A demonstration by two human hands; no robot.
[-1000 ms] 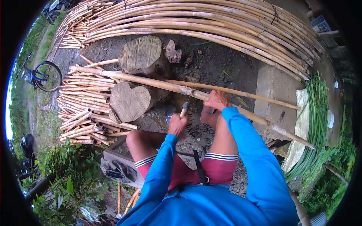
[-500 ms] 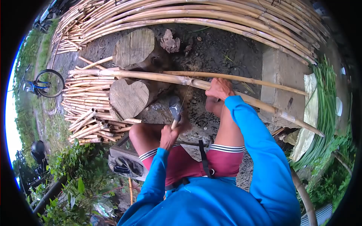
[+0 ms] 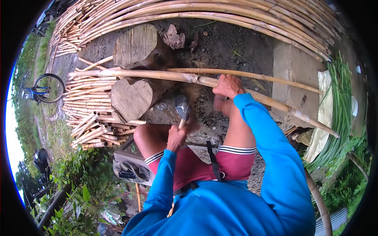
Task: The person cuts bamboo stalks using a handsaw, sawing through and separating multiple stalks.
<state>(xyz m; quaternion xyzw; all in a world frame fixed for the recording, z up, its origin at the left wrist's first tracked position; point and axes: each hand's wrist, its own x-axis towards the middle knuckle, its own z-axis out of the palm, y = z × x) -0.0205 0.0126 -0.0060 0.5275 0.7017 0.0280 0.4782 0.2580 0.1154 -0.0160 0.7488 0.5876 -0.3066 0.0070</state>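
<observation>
My left hand [image 3: 176, 137] is closed around the pale handle of a tool in front of my knees. The tool's thin blade [image 3: 193, 89], seen nearly edge-on, slants up to a thick bamboo pole [image 3: 153, 74] and meets or crosses it left of my right hand. My right hand [image 3: 228, 86] grips this pole from above, fingers wrapped round it. The pole lies across two cut logs, the upper log [image 3: 136, 45] and the lower log [image 3: 132, 98], and slopes down to the right. A thinner pole [image 3: 256, 78] lies just beyond it.
Short bamboo pieces [image 3: 92, 96] are piled at the left, and long poles [image 3: 197, 15] lie across the far side. A concrete block [image 3: 293, 72] stands at the right, beside long green leaves [image 3: 340, 94]. A bicycle [image 3: 48, 88] is at the far left.
The view has shifted slightly, so most things sit a little higher or further left. Both hands keep their grips. The blade still slants to about the same part of the pole.
</observation>
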